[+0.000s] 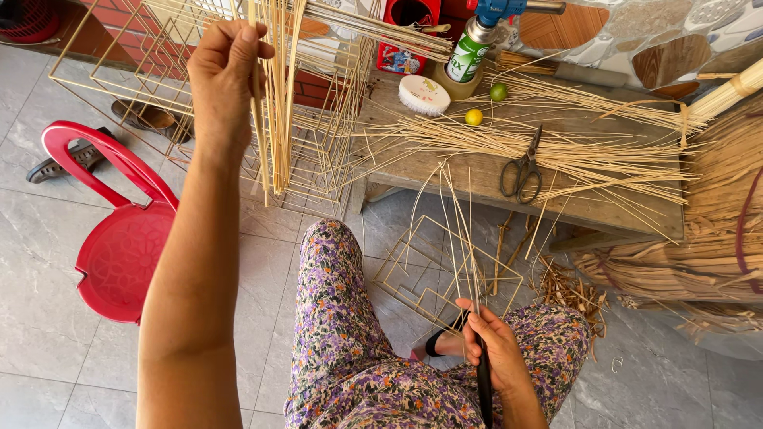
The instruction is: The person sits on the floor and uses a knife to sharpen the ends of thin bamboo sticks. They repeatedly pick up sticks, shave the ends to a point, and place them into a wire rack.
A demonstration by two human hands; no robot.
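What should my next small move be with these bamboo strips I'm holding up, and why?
Probably lower the left hand so the bundle of bamboo strips meets the thin strips gripped by the right hand near your lap. The two hands are far apart now, and the right hand also holds a dark-handled tool, so any trimming seems to need the bundle closer.

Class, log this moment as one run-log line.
left hand: raised, holding bamboo strips | right hand: gripping dark knife handle | scissors: on bench

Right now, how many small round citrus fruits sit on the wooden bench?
2: a small green lime beside the green spray can, and a small yellow fruit near the white oval brush. Strips may hide others.
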